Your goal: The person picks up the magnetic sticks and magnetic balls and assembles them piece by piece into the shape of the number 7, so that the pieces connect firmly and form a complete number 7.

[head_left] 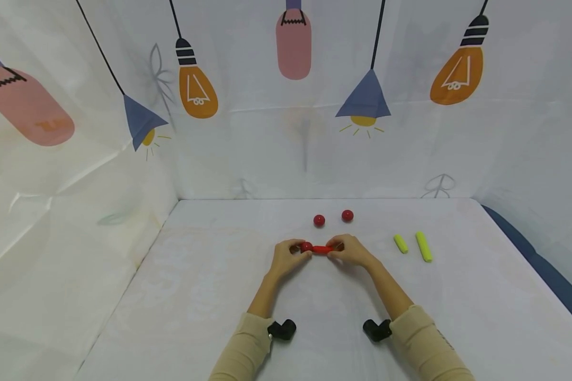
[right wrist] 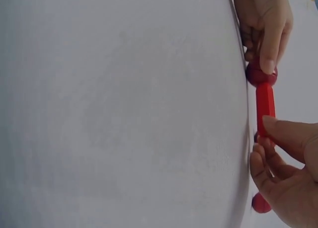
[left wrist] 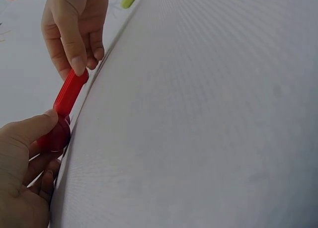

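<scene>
Between both hands, a dark red ball and a bright red rod meet end to end, low over the white table. My left hand pinches the ball between thumb and fingers. The rod's other end is gripped by my right hand, thumb on the near side. In the left wrist view the ridged rod leans up from the ball. Seen from the right wrist, the rod sits directly against the ball; the fingers hide its far tip.
Two more red balls, one on the left and one on the right, lie beyond the hands. To the right are a short yellow-green rod and a longer one. A patterned white curtain rises behind the table.
</scene>
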### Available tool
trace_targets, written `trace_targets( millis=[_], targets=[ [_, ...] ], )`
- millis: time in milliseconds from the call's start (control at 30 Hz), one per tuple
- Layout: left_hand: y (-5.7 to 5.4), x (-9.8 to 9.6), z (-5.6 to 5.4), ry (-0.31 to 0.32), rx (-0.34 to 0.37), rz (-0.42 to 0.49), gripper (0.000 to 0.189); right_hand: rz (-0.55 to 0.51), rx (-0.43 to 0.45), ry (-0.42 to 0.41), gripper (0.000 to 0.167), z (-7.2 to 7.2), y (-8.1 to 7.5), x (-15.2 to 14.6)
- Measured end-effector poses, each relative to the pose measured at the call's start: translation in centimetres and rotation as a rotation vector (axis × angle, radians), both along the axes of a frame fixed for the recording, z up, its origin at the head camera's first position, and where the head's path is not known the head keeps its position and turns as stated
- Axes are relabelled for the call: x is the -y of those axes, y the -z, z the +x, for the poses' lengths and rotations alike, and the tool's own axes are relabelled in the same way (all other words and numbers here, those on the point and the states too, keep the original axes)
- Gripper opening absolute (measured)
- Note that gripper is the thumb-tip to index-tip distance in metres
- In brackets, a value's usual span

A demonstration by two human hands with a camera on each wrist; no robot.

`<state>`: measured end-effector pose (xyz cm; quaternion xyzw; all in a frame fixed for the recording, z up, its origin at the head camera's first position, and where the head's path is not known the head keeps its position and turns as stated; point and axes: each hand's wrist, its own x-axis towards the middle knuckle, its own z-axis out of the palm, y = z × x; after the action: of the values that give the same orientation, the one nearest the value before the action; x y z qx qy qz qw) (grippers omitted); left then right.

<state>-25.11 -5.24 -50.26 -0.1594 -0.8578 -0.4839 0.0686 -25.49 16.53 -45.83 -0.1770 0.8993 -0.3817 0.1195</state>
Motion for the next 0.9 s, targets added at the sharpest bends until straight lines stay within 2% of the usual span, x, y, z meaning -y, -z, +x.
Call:
trace_targets(
  millis=[400, 600, 900],
  targets=[
    [-0.2, 0.0, 0.1, -0.009, 0.022, 0.014, 0.035, -0.014, 0.043, 0.046, 0.029, -0.1, 0.2, -1.5],
    [-0.1, 0.1, 0.2, -0.007, 0.001, 0.025, 0.034, -0.039, 0.001, 0.067, 0.028, -0.4, 0.3, -2.4],
    [-0.1, 0.1, 0.2, -0.006, 0.013, 0.027, 0.034, -0.106, -0.082, 0.198, 0.03, -2.1, 0.8, -4.4]
  ],
)
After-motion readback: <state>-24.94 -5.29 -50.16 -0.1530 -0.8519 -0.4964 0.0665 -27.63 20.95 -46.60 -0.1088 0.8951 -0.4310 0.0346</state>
